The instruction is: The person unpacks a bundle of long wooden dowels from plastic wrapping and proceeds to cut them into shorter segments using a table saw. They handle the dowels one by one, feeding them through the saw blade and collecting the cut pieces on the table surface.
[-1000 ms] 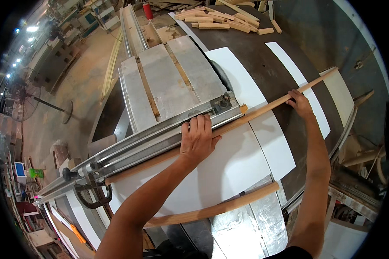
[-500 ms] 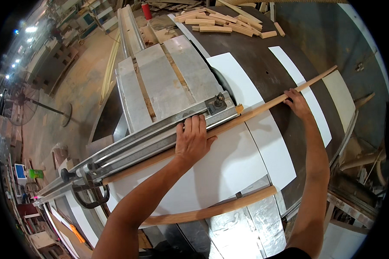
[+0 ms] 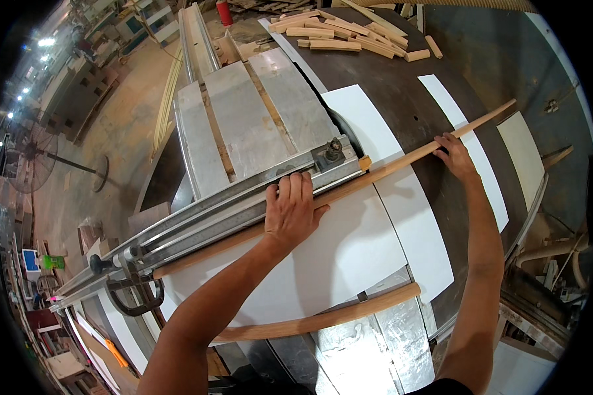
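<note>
A long wooden strip [image 3: 392, 168] lies slantwise along the metal fence [image 3: 204, 229], its far right end reaching past the white sheets. My left hand [image 3: 290, 209] is closed over the fence, fingers hooked on top and thumb against the strip. Further right, my right hand [image 3: 453, 155] pinches the strip from the near side, thumb below and fingers above. By the fence's right end sits a dark knob [image 3: 334, 151], with a small wood block [image 3: 365, 162] at the tip. Part of the strip is hidden behind my left hand and wrist.
A second wooden strip [image 3: 323, 322] lies nearer me across the metal table [image 3: 349, 352]. White sheets [image 3: 310, 263] cover part of the surface. Short wood pieces [image 3: 349, 36] are heaped at the back. A black clamp handle [image 3: 135, 299] stands at the fence's left end; a fan [image 3: 33, 158] is at left.
The whole view has shifted slightly. Both hands keep their holds, and the strip stays along the fence.
</note>
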`<state>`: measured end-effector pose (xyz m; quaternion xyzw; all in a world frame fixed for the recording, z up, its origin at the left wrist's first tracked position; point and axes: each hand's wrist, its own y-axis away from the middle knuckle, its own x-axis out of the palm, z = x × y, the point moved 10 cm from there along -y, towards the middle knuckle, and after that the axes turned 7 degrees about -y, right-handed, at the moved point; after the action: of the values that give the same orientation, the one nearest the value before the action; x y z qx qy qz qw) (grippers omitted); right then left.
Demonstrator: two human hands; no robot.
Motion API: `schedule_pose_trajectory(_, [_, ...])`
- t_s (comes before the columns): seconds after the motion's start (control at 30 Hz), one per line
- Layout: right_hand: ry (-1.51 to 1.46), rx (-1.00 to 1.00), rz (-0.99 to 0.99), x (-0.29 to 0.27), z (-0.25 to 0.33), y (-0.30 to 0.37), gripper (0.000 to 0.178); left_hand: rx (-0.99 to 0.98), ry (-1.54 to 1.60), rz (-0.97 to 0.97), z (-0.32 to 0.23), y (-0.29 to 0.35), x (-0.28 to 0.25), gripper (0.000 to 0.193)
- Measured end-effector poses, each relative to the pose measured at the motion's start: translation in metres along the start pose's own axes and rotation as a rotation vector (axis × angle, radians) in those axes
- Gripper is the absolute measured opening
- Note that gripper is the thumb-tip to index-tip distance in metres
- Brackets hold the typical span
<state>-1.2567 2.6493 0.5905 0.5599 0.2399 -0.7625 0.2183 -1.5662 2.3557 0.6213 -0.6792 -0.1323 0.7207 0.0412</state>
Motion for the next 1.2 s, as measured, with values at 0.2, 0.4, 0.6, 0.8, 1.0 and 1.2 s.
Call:
schedule_pose_trajectory(0.2, [-0.002,-0.001,0.004,-0.0016,0.0027,-0.0006,0.041,0.002,0.007,-0.005,-0.0001,0.0004,-0.0005,0.083])
schedule_pose_trajectory(0.4, [-0.008,0.002,0.010,-0.0009,0.0000,-0.0016,0.041,0.001,0.010,0.018,-0.0005,-0.0004,0.0015,0.083])
schedule_pose_trajectory(0.6, [-0.004,-0.002,0.021,0.0018,-0.0022,-0.0041,0.041,0.006,0.005,0.002,-0.0006,-0.0001,0.0020,0.082])
schedule_pose_trajectory(0.8, [-0.017,-0.016,0.006,0.0020,-0.0039,-0.0046,0.041,0.007,0.004,0.008,-0.0009,0.0000,0.0027,0.082])
schedule_pose_trajectory(1.0, [-0.030,-0.041,-0.005,0.0010,-0.0038,-0.0048,0.041,0.006,0.000,0.004,-0.0009,-0.0005,0.0033,0.080])
schedule_pose_trajectory(1.2, [-0.018,-0.026,-0.023,0.0019,-0.0036,-0.0040,0.040,0.011,-0.036,0.002,-0.0015,-0.0006,0.0022,0.079])
